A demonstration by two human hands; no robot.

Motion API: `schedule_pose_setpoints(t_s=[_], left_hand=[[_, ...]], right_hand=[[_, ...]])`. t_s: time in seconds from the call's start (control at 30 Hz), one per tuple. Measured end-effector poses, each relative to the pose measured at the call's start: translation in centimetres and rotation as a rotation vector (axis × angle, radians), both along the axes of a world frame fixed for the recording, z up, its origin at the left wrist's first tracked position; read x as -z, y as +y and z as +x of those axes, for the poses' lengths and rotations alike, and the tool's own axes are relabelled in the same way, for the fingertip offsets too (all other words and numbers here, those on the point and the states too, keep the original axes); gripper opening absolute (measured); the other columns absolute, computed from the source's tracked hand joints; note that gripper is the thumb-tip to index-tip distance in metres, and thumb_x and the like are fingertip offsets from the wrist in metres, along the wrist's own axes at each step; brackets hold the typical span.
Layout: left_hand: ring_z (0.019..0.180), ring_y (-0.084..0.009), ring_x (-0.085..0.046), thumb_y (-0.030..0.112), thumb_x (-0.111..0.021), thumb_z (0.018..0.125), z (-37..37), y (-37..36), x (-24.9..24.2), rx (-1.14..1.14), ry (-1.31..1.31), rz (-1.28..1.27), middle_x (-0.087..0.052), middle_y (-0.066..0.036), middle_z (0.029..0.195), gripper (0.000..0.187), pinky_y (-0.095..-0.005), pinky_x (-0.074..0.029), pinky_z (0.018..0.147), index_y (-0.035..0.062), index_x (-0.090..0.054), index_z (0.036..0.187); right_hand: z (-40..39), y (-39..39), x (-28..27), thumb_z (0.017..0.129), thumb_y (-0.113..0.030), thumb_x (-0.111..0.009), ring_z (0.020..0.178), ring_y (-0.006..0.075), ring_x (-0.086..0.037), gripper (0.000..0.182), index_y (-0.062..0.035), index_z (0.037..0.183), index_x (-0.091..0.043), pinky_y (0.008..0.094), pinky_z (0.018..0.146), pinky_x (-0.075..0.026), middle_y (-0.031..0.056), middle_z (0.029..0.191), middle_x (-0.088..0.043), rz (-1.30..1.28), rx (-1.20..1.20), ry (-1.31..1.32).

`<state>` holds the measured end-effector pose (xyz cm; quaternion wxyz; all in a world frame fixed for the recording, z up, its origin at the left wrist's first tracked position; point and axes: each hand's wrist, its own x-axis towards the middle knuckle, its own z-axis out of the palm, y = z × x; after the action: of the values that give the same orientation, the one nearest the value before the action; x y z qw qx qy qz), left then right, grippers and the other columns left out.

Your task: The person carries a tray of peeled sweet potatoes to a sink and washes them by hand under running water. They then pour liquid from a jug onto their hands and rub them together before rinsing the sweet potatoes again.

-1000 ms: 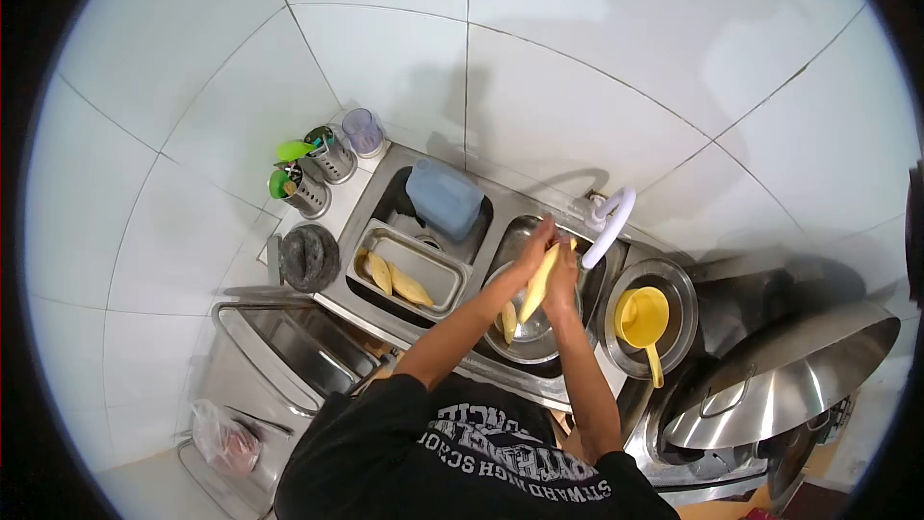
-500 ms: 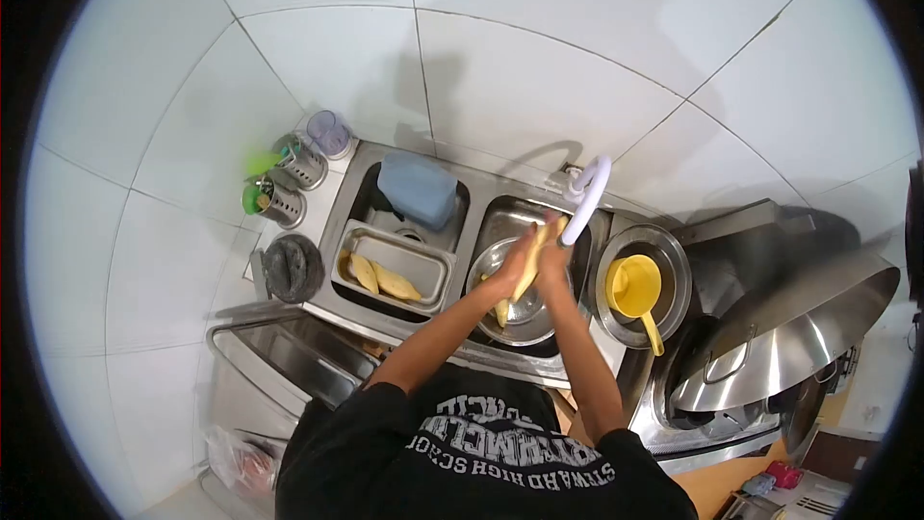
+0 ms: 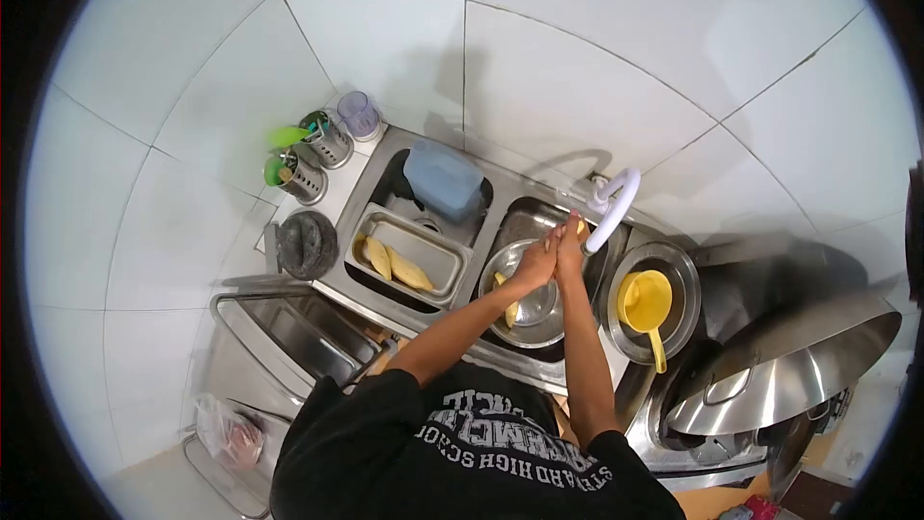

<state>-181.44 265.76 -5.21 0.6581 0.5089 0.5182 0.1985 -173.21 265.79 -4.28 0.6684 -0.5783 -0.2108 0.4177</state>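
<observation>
My left hand [image 3: 535, 265] and my right hand [image 3: 570, 252] are pressed together under the white curved faucet [image 3: 624, 204]. Between them is a long yellow tapered vegetable [image 3: 581, 227], perhaps a peeled sweet potato. Only its tip shows past my closed fingers; the rest is hidden. Below my hands, a round metal bowl [image 3: 541, 335] sits in the right sink basin, with another yellow tapered vegetable [image 3: 511, 314] inside it. Two more yellow tapered vegetables [image 3: 411, 275] lie in a rectangular metal pan [image 3: 452, 281] over the left basin.
A blue plastic container [image 3: 443, 180] stands in the left basin. To the right, a yellow dipper [image 3: 645, 300] rests in a metal basin [image 3: 687, 274], beside a large wok [image 3: 770, 390]. Utensil holders [image 3: 306, 183] and a stone mortar [image 3: 306, 246] line the left counter.
The whole view has shifted, with the sink now further right. My hands have closed round the yellow vegetable, which showed along most of its length before and is now mostly covered.
</observation>
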Motion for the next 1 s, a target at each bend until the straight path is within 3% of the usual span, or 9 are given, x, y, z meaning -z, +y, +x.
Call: schedule_pose_setpoints(t_s=[0.2, 0.37, 0.43, 0.6, 0.63, 0.7, 0.77, 0.83, 1.0], left_hand=[[0.039, -0.0027, -0.033, 0.030, -0.059, 0.089, -3.6, 1.0, -3.2, 0.293, -0.560, -0.551, -0.038, 0.003, 0.055, 0.025, -0.0175, -0.022, 0.033, 0.0129, -0.044, 0.080], [0.049, -0.0112, -0.050, 0.016, -0.068, 0.078, -2.6, 0.5, 2.7, 0.413, -0.768, -0.599, -0.052, -0.004, 0.062, 0.023, -0.0239, -0.037, 0.039, 0.0086, -0.052, 0.092], [0.062, -0.0251, -0.064, 0.013, -0.070, 0.071, -1.2, -0.7, 1.7, 0.074, 0.135, 0.672, -0.065, -0.014, 0.075, 0.035, -0.0360, -0.050, 0.055, 0.0000, -0.057, 0.101], [0.060, -0.0249, -0.064, 0.018, -0.075, 0.069, -3.1, 1.1, 0.1, 0.174, 0.055, 0.302, -0.065, -0.013, 0.070, 0.034, -0.0346, -0.049, 0.053, -0.0016, -0.061, 0.092], [0.053, -0.0171, -0.053, 0.019, -0.074, 0.070, -3.9, 1.1, 0.1, 0.379, -0.190, -0.084, -0.057, -0.007, 0.065, 0.029, -0.0289, -0.039, 0.047, 0.0008, -0.061, 0.088], [0.039, -0.0016, -0.032, 0.020, -0.073, 0.072, -4.8, 1.8, -0.2, 0.754, -0.679, -0.863, -0.043, 0.006, 0.055, 0.020, -0.0175, -0.020, 0.036, 0.0054, -0.061, 0.079], [0.041, -0.0132, -0.049, 0.020, -0.076, 0.070, -3.7, 2.8, 1.3, 0.812, -0.632, -0.928, -0.054, -0.003, 0.055, 0.025, -0.0263, -0.034, 0.036, 0.0060, -0.058, 0.080], [0.064, -0.0291, -0.066, 0.019, -0.077, 0.067, -2.9, 1.5, 0.1, 0.306, 0.255, 0.513, -0.065, -0.017, 0.070, 0.036, -0.0375, -0.049, 0.053, 0.0016, -0.061, 0.094], [0.068, -0.0286, -0.066, 0.017, -0.073, 0.068, -3.4, 1.3, -1.5, 0.341, 0.058, 0.282, -0.065, -0.021, 0.076, 0.029, -0.0376, -0.051, 0.061, -0.0011, -0.062, 0.088]], right_hand=[[2.8, 1.2, -0.8, 0.093, -0.036, -0.056, 0.049, 0.0147, -0.043, 0.044, -0.0126, 0.061, -0.036, 0.0333, 0.052, -0.046, -0.0005, 0.051, -0.034, 0.101, -0.328, 0.719], [0.2, 1.8, -3.3, 0.091, -0.030, -0.060, 0.045, 0.0136, -0.043, 0.037, -0.0119, 0.063, -0.043, 0.0301, 0.046, -0.042, -0.0012, 0.051, -0.041, -0.135, -0.405, 0.145], [-0.3, 2.6, -3.3, 0.088, -0.028, -0.064, 0.041, 0.0142, -0.043, 0.039, -0.0115, 0.062, -0.041, 0.0296, 0.042, -0.041, 0.0017, 0.050, -0.043, -0.305, -0.096, -0.488], [0.9, 1.4, -2.8, 0.088, -0.026, -0.064, 0.042, 0.0115, -0.040, 0.026, -0.0111, 0.069, -0.052, 0.0292, 0.044, -0.038, -0.0019, 0.052, -0.040, -0.106, -0.312, 0.225], [3.0, 0.5, -0.1, 0.087, -0.022, -0.063, 0.043, 0.0117, -0.038, 0.024, -0.0126, 0.069, -0.050, 0.0302, 0.044, -0.038, -0.0006, 0.054, -0.038, 0.316, -0.535, 0.905], [3.2, 0.4, 0.6, 0.086, -0.019, -0.063, 0.043, 0.0114, -0.036, 0.016, -0.0115, 0.075, -0.053, 0.0289, 0.043, -0.037, -0.0002, 0.055, -0.039, 0.521, -0.739, 1.058], [1.9, 1.4, -1.6, 0.085, -0.018, -0.063, 0.043, 0.0116, -0.038, 0.016, -0.0107, 0.075, -0.053, 0.0283, 0.043, -0.038, 0.0000, 0.055, -0.040, 0.170, -0.411, 0.712], [-0.8, 1.9, -2.6, 0.082, -0.017, -0.065, 0.043, 0.0128, -0.043, 0.019, -0.0087, 0.072, -0.051, 0.0270, 0.043, -0.039, 0.0014, 0.055, -0.045, -0.177, 0.152, 0.149], [2.1, 1.8, -1.0, 0.082, -0.012, -0.062, 0.041, 0.0134, -0.038, 0.028, -0.0129, 0.062, -0.043, 0.0286, 0.044, -0.038, -0.0013, 0.049, -0.039, -0.113, -0.162, 0.532]])
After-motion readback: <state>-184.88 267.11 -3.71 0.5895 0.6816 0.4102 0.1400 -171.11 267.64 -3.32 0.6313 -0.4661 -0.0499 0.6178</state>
